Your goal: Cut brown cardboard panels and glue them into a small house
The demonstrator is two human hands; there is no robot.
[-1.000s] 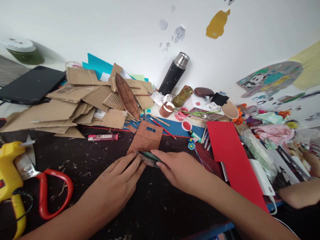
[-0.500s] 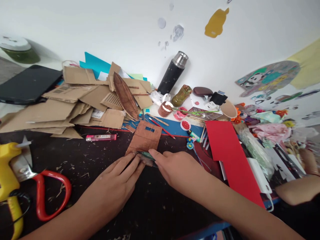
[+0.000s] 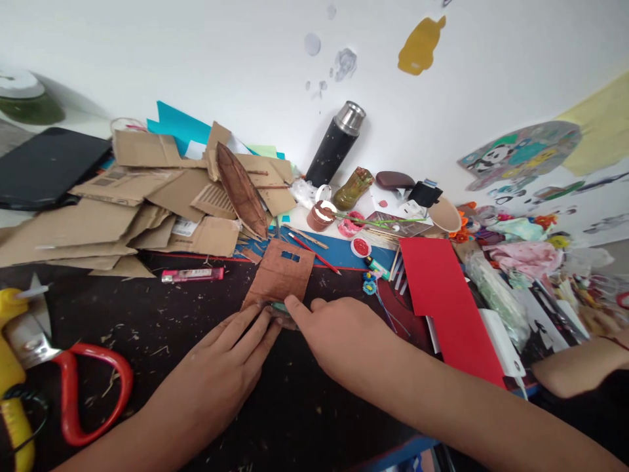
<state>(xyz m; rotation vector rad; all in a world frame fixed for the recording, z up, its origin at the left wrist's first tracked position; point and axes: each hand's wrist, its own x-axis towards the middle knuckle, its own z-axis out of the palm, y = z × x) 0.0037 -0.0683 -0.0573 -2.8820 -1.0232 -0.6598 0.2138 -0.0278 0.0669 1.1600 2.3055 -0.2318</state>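
A brown-painted piece of cardboard with two small rectangular holes near its far edge lies on the dark table in front of me. My left hand rests on its near end, fingers stretched out and pressing down. My right hand is closed around a slim green tool that looks like a utility knife, with the index finger along its top. The tool's tip meets the cardboard beside my left fingertips. My fingers hide most of the near edge.
Red-handled scissors and a yellow glue gun lie at left. A pink lighter, red pencil, cardboard pile, open paint pot and black flask sit beyond. Red card and another person's arm are at right.
The view has shifted slightly, so the surroundings sit a little further left. My right hand and the green tool have moved slightly along the cardboard; my left hand stays pressed on it.
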